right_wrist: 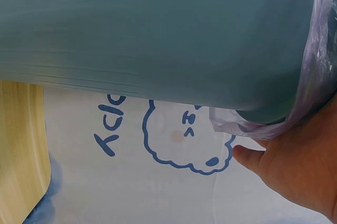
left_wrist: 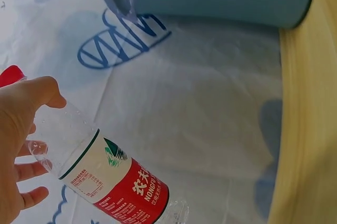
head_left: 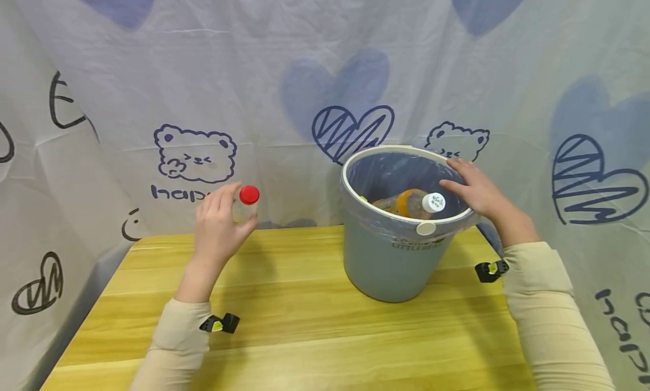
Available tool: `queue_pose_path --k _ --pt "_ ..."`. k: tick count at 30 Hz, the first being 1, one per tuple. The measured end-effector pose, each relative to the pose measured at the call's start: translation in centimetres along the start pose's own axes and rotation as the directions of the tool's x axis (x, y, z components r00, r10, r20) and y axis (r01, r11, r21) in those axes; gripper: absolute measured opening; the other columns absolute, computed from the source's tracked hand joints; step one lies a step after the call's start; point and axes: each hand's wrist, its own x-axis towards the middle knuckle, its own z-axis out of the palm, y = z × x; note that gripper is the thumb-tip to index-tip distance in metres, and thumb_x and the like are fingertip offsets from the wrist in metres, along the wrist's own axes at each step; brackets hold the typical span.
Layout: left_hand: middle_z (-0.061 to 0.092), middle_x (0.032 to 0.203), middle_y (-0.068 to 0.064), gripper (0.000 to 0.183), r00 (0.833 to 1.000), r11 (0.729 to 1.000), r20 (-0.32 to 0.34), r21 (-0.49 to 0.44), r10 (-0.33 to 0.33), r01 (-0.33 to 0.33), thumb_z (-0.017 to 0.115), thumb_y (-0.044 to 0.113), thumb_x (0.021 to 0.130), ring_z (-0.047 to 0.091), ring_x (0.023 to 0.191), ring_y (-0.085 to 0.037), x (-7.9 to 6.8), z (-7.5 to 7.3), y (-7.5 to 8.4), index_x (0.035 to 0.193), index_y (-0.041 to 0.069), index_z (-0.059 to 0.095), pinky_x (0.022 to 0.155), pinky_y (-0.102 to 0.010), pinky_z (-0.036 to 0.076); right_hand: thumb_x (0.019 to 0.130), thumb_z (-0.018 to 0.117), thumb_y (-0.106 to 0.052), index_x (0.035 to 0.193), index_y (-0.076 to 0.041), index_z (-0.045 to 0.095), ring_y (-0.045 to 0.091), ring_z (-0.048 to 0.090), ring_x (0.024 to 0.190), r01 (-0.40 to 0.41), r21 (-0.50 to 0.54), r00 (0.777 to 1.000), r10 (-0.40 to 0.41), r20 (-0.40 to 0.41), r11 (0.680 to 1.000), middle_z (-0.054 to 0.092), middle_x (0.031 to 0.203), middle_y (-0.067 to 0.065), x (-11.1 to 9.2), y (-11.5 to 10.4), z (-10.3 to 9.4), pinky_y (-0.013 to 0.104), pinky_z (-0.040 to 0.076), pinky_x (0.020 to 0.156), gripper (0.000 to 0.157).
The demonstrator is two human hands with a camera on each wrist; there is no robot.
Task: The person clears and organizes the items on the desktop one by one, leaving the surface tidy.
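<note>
A clear plastic water bottle (left_wrist: 118, 174) with a red and white label and a red cap (head_left: 249, 194) is in my left hand (head_left: 218, 222). The thumb and fingers grip it round its upper part, just under the cap, above the table. To the right stands a grey-blue trash bin (head_left: 388, 267) with a white rim (head_left: 350, 182) and a thin plastic liner (right_wrist: 310, 77). My right hand (head_left: 477, 190) rests on the bin's right rim, its fingers fairly straight. Inside the bin lies a bottle (head_left: 413, 203) with an orange label and a white cap.
The bin stands on a yellow wood-grain table (head_left: 294, 301), near its back edge. A white curtain (head_left: 264, 97) printed with blue hearts and bears hangs behind and at both sides. Each sleeve carries a small black wrist camera (head_left: 220, 323).
</note>
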Motion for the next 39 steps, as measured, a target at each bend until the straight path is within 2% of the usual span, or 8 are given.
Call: queue_pose_path --k 8,19,24,33,39 --pt "0.063 0.124 -0.015 0.056 0.999 0.996 -0.02 -0.079 0.044 -0.045 0.074 0.023 0.077 0.057 0.114 -0.037 1.5 0.7 2.4 0.127 0.005 0.057 0.09 -0.056 0.045 0.102 0.037 -0.046 0.155 -0.002 0.012 0.05 -0.004 0.147 -0.007 -0.008 1.0 0.007 -0.001 1.0 0.003 0.16 0.029 0.0 0.1 0.0 0.067 0.003 0.115 0.074" --pt "0.062 0.13 -0.013 0.058 0.993 0.981 -0.008 -0.155 0.121 -0.121 0.074 0.023 0.08 0.055 0.118 -0.036 3.3 1.3 5.5 0.132 0.008 0.055 0.093 -0.054 0.043 0.101 0.037 -0.047 0.155 -0.002 0.013 0.049 -0.003 0.148 -0.011 -0.012 1.0 0.011 -0.001 1.0 0.005 0.16 0.029 -0.1 0.2 0.1 0.067 0.003 0.115 0.074" --pt "0.061 0.131 -0.014 0.057 0.985 0.973 0.004 -0.157 0.172 -0.169 0.072 0.022 0.082 0.054 0.119 -0.036 4.1 1.4 6.6 0.134 0.007 0.053 0.096 -0.054 0.042 0.102 0.037 -0.046 0.155 -0.002 0.013 0.049 -0.003 0.148 -0.01 -0.009 1.0 0.01 0.001 1.0 0.005 0.16 0.029 -0.1 0.1 0.1 0.067 0.003 0.115 0.074" --pt "0.061 0.132 -0.014 0.057 0.963 0.95 -0.039 -0.161 0.265 -0.268 0.072 0.019 0.079 0.055 0.119 -0.034 5.6 1.6 8.3 0.132 0.006 0.054 0.095 -0.051 0.045 0.101 0.037 -0.046 0.155 -0.003 0.012 0.049 -0.004 0.148 -0.017 -0.001 1.0 0.017 0.001 1.0 0.003 0.161 0.027 -0.1 0.0 0.0 0.066 0.003 0.115 0.074" --pt "0.058 0.136 -0.015 0.057 0.946 0.926 -0.031 -0.195 0.324 -0.323 0.071 0.013 0.079 0.053 0.124 -0.034 6.1 1.4 9.1 0.133 0.005 0.054 0.103 -0.047 0.042 0.101 0.037 -0.046 0.155 -0.003 0.013 0.048 -0.003 0.148 -0.017 -0.003 1.0 0.017 -0.004 1.0 0.003 0.161 0.028 0.1 -0.1 0.0 0.066 0.003 0.116 0.073"
